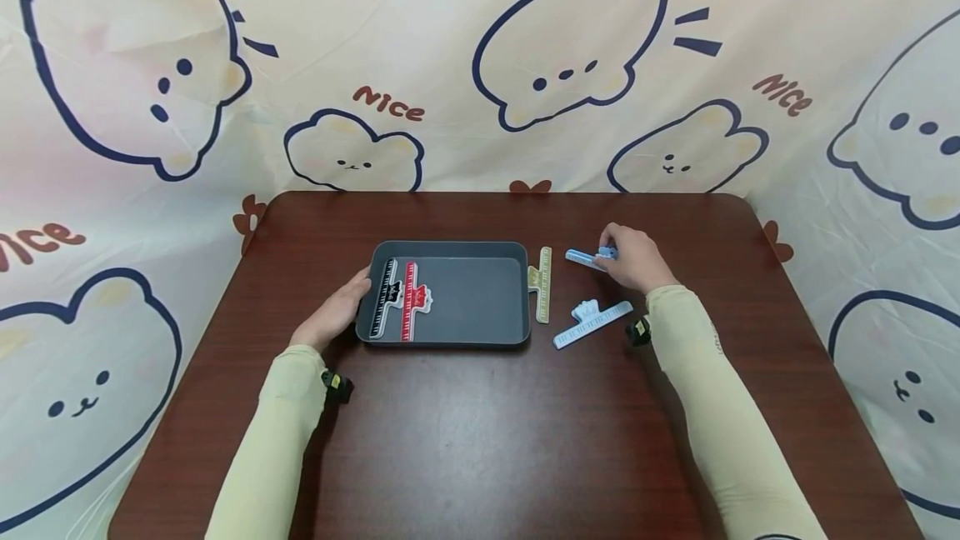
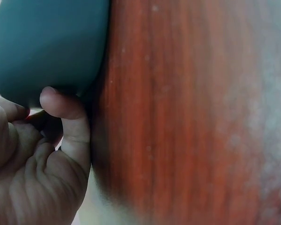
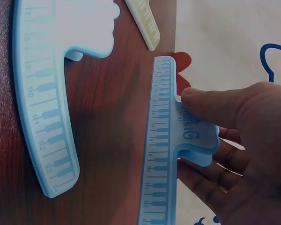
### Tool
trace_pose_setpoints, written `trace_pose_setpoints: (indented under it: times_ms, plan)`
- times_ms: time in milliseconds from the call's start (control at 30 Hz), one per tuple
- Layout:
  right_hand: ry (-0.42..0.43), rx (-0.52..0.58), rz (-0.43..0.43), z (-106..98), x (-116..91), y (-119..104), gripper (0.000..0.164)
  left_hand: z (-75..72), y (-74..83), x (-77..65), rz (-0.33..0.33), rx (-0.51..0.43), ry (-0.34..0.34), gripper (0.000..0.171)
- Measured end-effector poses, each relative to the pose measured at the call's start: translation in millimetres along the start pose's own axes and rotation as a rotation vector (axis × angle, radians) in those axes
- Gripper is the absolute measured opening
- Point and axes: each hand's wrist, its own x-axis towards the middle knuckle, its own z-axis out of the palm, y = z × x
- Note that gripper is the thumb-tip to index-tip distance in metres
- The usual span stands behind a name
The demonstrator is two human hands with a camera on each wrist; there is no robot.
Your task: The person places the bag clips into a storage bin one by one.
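Note:
My right hand (image 1: pixel 634 257) pinches the handle of a light blue clip (image 3: pixel 159 140) printed with piano keys and ruler numbers. The thumb lies on the lettered face, with other fingers behind it. Nearer me lies a second blue clip (image 1: pixel 592 324), flat on the table. A yellow clip (image 1: pixel 544 286) lies beside the right wall of the grey tray (image 1: pixel 442 346). Inside the tray, on its left side, a black clip (image 1: pixel 385 298) and a red clip (image 1: pixel 409 302) lie side by side. My left hand (image 1: pixel 335 312) touches the tray's left outer wall, thumb (image 2: pixel 61 104) against it.
A dark brown wooden table (image 1: pixel 465 432) with rounded far corners bears everything. Patterned cloth (image 1: pixel 450 48) hangs behind it and along both sides. A dark strap device sits on each wrist.

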Motion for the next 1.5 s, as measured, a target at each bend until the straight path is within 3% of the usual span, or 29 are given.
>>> trace_pose_setpoints:
  times_ms: [367, 567, 1500]
  plan:
    - [0.095, -0.008, 0.002, -7, -3, -3, 0.029, 0.0, 0.5, -0.8, -0.006, -0.011, 0.000, 0.060]
    - [0.133, 0.044, 0.017, -11, -5, -9, 0.028, -0.5, 1.5, -2.4, 0.017, -0.022, -0.005, 0.059]
    - [0.065, 0.322, 0.083, -16, -10, -14, 0.037, -1.1, -2.5, 0.5, -0.009, 0.004, 0.013, 0.061]
